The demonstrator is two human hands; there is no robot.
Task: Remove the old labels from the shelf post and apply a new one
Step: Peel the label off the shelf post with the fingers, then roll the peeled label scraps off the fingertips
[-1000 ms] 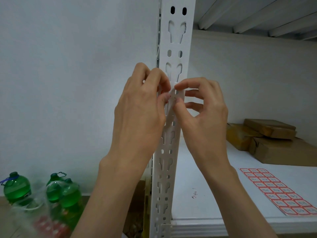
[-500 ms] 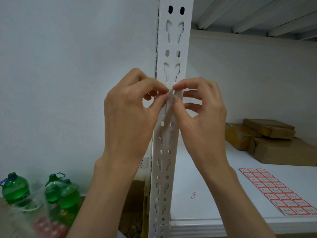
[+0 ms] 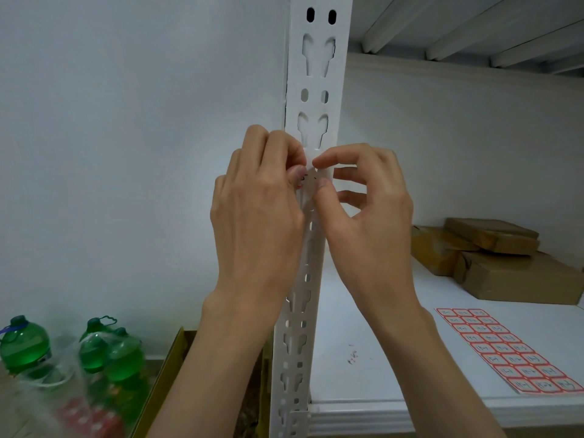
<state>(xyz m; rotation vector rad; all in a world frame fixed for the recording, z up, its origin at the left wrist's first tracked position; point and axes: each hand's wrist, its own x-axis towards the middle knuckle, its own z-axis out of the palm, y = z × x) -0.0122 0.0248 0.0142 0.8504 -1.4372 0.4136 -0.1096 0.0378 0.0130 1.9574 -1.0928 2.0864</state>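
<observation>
Where both hands point(image 3: 313, 197) pinch, label point(image 3: 311, 180).

Both hands meet at the front face of the white slotted shelf post point(image 3: 317, 90): the left hand point(image 3: 259, 216), fingers curled, and the right hand point(image 3: 363, 222), forefinger and thumb pinched, hold a small white label point(image 3: 311, 180) with dark marks against the post. Right of the post, on the white shelf point(image 3: 363, 311), lie a sheet of red-bordered labels point(image 3: 505, 349) and, farther back, brown parcels point(image 3: 493, 254). Left of the post and lower stand green bottles point(image 3: 25, 346).
</observation>
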